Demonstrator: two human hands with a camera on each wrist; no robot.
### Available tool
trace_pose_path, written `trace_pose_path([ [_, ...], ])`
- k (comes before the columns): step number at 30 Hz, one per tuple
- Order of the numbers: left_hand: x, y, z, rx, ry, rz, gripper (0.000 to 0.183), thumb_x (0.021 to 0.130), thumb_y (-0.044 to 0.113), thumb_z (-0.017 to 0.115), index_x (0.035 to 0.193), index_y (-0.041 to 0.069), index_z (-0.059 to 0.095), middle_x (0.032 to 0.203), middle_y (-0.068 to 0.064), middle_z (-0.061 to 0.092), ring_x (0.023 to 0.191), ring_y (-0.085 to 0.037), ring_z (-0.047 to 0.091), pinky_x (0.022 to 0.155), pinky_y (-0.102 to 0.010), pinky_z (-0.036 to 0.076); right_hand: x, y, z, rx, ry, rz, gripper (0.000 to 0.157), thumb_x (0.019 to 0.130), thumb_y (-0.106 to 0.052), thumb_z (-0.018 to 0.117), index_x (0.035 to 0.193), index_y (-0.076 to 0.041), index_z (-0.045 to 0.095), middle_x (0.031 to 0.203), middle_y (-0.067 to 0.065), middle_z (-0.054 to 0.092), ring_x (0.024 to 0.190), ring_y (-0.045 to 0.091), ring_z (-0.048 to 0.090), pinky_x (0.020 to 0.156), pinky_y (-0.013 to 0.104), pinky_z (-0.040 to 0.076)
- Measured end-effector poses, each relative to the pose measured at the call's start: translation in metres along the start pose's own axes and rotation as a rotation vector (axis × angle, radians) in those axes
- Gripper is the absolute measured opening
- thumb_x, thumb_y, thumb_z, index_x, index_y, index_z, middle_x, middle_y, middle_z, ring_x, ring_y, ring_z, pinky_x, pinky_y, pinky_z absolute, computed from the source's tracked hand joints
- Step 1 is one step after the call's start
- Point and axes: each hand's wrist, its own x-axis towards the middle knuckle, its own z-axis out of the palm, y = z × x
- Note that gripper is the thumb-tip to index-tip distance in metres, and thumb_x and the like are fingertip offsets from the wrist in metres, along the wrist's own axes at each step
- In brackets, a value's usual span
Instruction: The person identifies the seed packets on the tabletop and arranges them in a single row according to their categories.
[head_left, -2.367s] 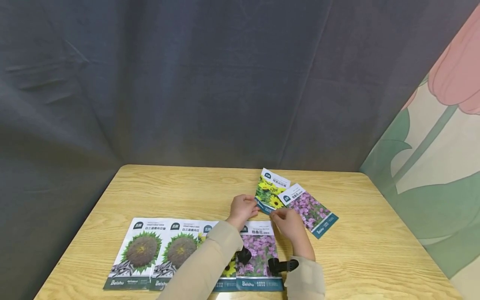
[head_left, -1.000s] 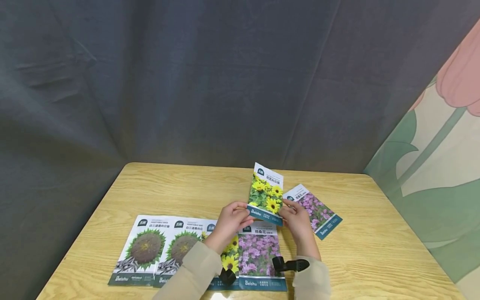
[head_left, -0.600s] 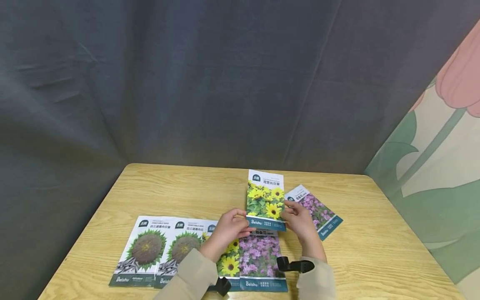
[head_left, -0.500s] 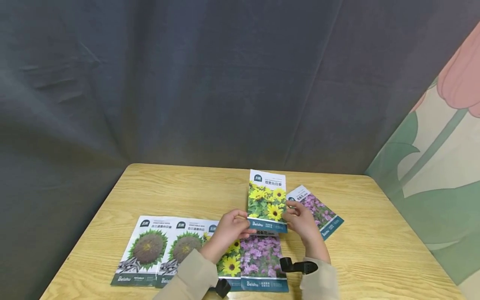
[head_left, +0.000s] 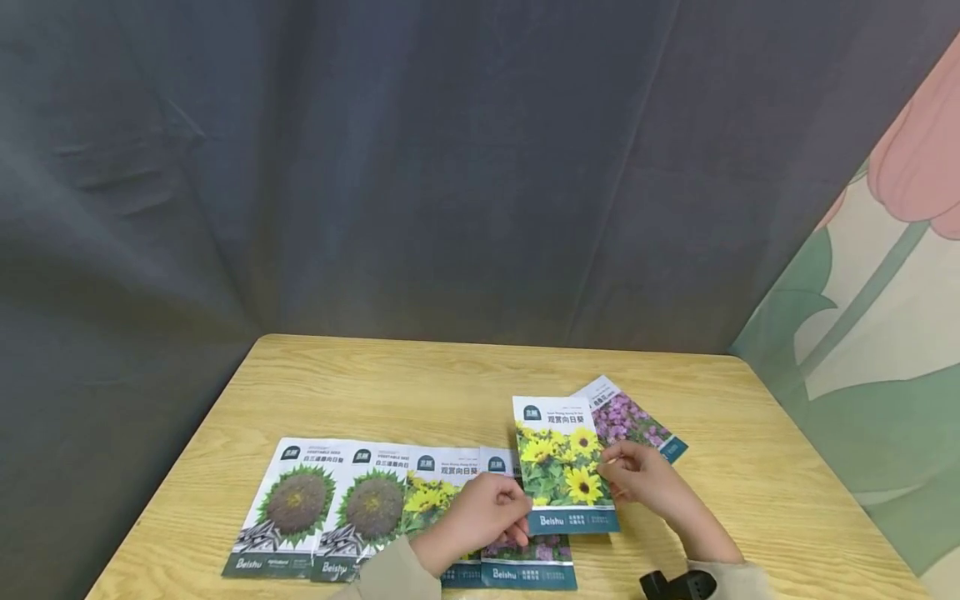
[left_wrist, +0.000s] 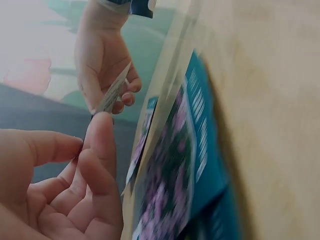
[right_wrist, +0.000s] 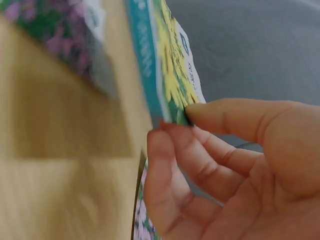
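Note:
A seed packet with yellow sunflowers is held up by both hands, facing up. My left hand pinches its lower left edge, and my right hand pinches its right edge between thumb and fingers. In the left wrist view the packet shows nearly edge-on between the hands. The held packet overlaps two purple-flower packets: one at the right end of the front row, its upper part mostly hidden, and one lying tilted behind. Another yellow sunflower packet lies in the row, partly behind my left hand.
Two packets picturing a brown sunflower head, one leftmost and one beside it, lie in the overlapping row on the wooden table. A dark grey curtain hangs behind, with a tulip-patterned wall at right.
Both hands first lifted the yellow sunflower packet from the back right. Over the last half second they have brought it lower, toward the front and right, uncovering more of the yellow packet in the row.

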Motion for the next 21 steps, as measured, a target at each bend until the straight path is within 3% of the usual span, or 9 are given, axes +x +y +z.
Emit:
trace_pose_path([
  [4, -0.004, -0.004, 0.016, -0.023, -0.068, -0.019, 0.024, 0.099, 0.01, 0.062, 0.077, 0.003, 0.07, 0.065, -0.006, 0.07, 0.051, -0.005, 0.061, 0.045, -0.016, 0.042, -0.011, 0.009, -0.014, 0.005, -0.122, 0.004, 0.023, 0.1, -0.006, 0.059, 0.112, 0.014, 0.055, 0.076, 0.006, 0.062, 0.067, 0.018, 0.058, 0.06, 0.03, 0.053],
  [10, -0.005, -0.008, 0.031, 0.016, -0.115, -0.077, 0.027, 0.098, 0.01, 0.063, 0.074, 0.002, 0.073, 0.064, -0.008, 0.071, 0.049, -0.005, 0.06, 0.043, -0.016, 0.042, -0.018, 0.023, -0.022, 0.043, -0.263, 0.028, 0.016, 0.102, -0.006, 0.055, 0.102, 0.01, 0.057, 0.07, 0.003, 0.053, 0.061, 0.014, 0.049, 0.053, 0.025, 0.039],
  [21, 0.0, -0.009, 0.042, 0.07, -0.157, -0.113, 0.035, 0.099, 0.013, 0.063, 0.066, 0.002, 0.069, 0.056, -0.002, 0.066, 0.044, -0.004, 0.054, 0.04, -0.015, 0.041, -0.03, 0.042, -0.025, 0.01, -0.262, 0.098, 0.016, 0.103, -0.009, 0.055, 0.096, 0.005, 0.058, 0.067, 0.005, 0.059, 0.056, 0.015, 0.051, 0.051, 0.023, 0.042],
])
